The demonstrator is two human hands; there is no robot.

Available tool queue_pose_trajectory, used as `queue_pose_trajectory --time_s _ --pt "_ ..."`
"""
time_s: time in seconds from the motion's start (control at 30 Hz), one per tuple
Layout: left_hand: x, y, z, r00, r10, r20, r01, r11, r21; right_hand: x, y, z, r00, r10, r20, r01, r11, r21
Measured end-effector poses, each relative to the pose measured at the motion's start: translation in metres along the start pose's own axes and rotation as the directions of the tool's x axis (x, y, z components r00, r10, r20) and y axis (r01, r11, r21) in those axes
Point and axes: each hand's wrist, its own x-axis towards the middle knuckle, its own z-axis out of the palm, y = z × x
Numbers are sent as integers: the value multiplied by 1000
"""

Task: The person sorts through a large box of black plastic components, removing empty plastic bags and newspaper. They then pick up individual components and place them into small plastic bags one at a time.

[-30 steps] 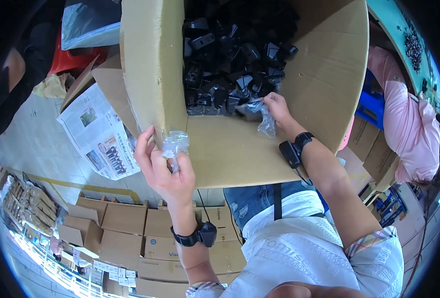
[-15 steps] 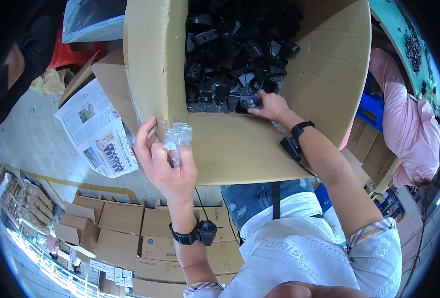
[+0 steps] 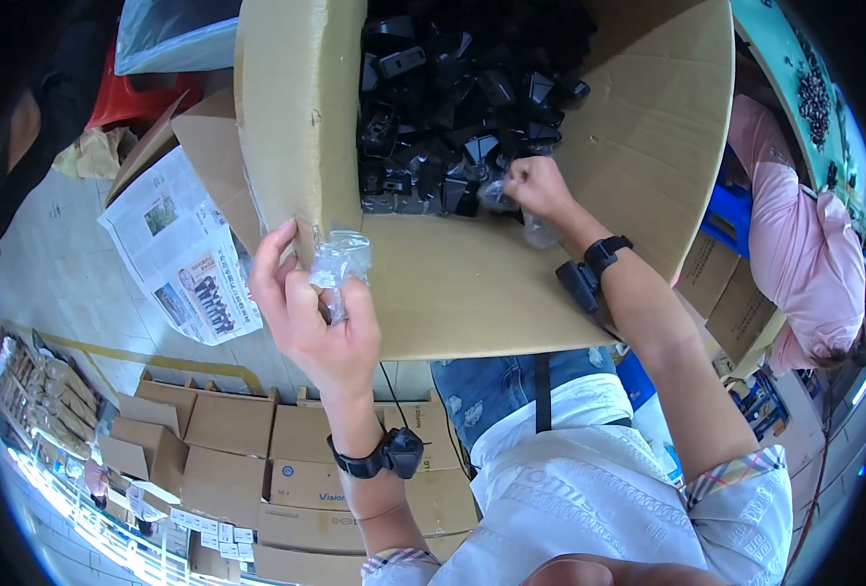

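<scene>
Folded brown cardboard boxes (image 3: 228, 430) are seen below the left hand (image 3: 311, 317), which pinches a crumpled clear plastic bag (image 3: 338, 264) against a large open cardboard carton (image 3: 472, 283). Small black plastic parts (image 3: 452, 117) are gripped by the right hand (image 3: 540, 186) inside.

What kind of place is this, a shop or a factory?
Probably a packing workshop or small factory. A big brown cardboard box holds many small black plastic parts, flat cardboard cartons lie stacked on the floor, and the left hand holds a small clear plastic bag.

The right hand (image 3: 535, 186) is now pushed deeper into the cardboard box (image 3: 472, 283), among the black parts (image 3: 452, 107); the clear bag (image 3: 540, 231) it gripped is drawn under the wrist.
</scene>
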Motion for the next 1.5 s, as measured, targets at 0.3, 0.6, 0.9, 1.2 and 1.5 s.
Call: queue_pose_trajectory --time_s 0.3,0.6,0.9,1.2,1.5 --pt "-2 -4 -2 1000 15 -21 -15 1000 -2 15 4 58 882 297 366 -231 950 -212" --pt "2 1 4 1000 3 -19 -3 1000 1 46 53 144 949 295 111 -304 949 80" --pt "-1 -2 -2 999 -33 -24 33 999 9 21 6 98 973 199 119 -219 958 186" --pt "2 -1 0 1000 -4 -18 4 1000 -7 0 2 42 958 -8 287 -65 968 243" --pt "0 -5 3 999 -8 -37 5 998 -70 -15 -4 2 964 -265 11 261 944 -200"
